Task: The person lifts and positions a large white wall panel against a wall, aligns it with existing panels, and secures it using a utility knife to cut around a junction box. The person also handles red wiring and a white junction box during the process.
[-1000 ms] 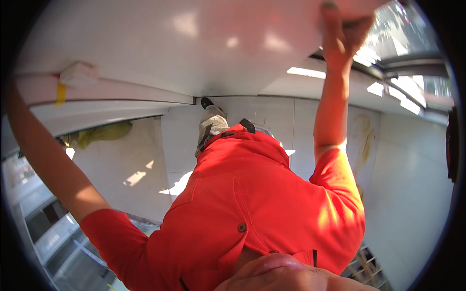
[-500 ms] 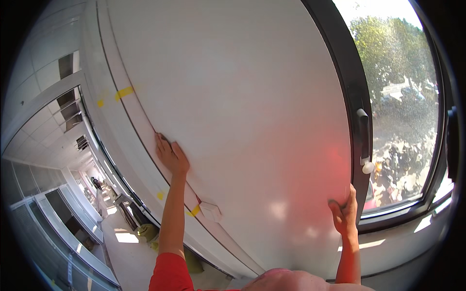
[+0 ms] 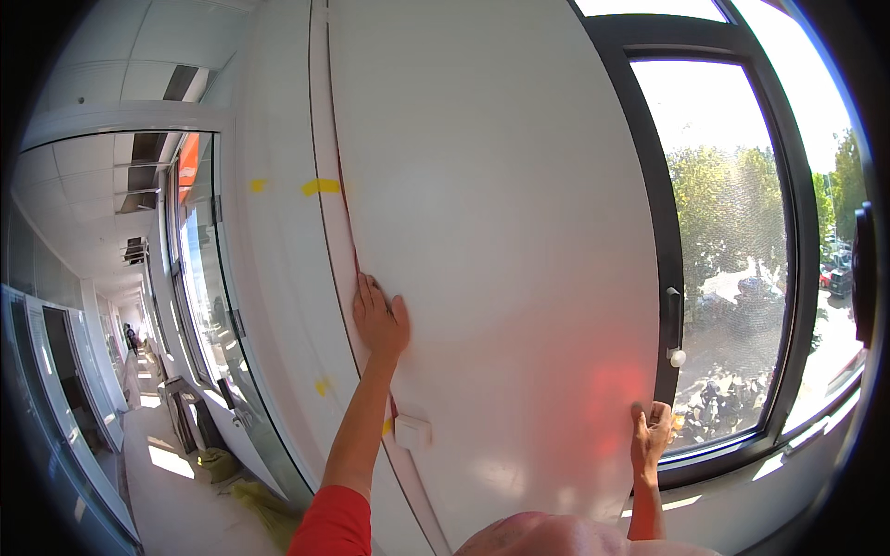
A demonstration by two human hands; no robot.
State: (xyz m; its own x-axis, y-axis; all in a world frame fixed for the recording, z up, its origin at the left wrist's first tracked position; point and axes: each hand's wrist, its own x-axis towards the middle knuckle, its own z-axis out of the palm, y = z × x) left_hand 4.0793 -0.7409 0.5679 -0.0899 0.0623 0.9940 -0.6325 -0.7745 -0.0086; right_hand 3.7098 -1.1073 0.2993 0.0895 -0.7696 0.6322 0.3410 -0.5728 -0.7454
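A large white panel [image 3: 501, 232] stands upright before me. My left hand [image 3: 381, 317] lies on its left edge with the fingers stretched upward and the thumb apart. A thin dark reddish gap runs up that edge, beside a narrow white strip. At the lower right edge, my right hand [image 3: 653, 432] has its thumb against the panel's face and its fingers bent around the edge by the window. Below my left hand, a small white square box [image 3: 412, 432] sits near the panel's left edge. Yellow tape [image 3: 321, 186] bridges the strip higher up.
A dark-framed window [image 3: 649, 176] with a handle [image 3: 674, 315] adjoins the panel's right side. More yellow tape [image 3: 323, 385] marks the white wall at left. Beyond it runs a corridor with a glass door [image 3: 199, 278] and greenish sacks [image 3: 264, 510] on the floor.
My view has turned, so the panel looks more upright and more of the window shows. My left hand remains on the left edge. The right hand's fingers are more bent at the right edge.
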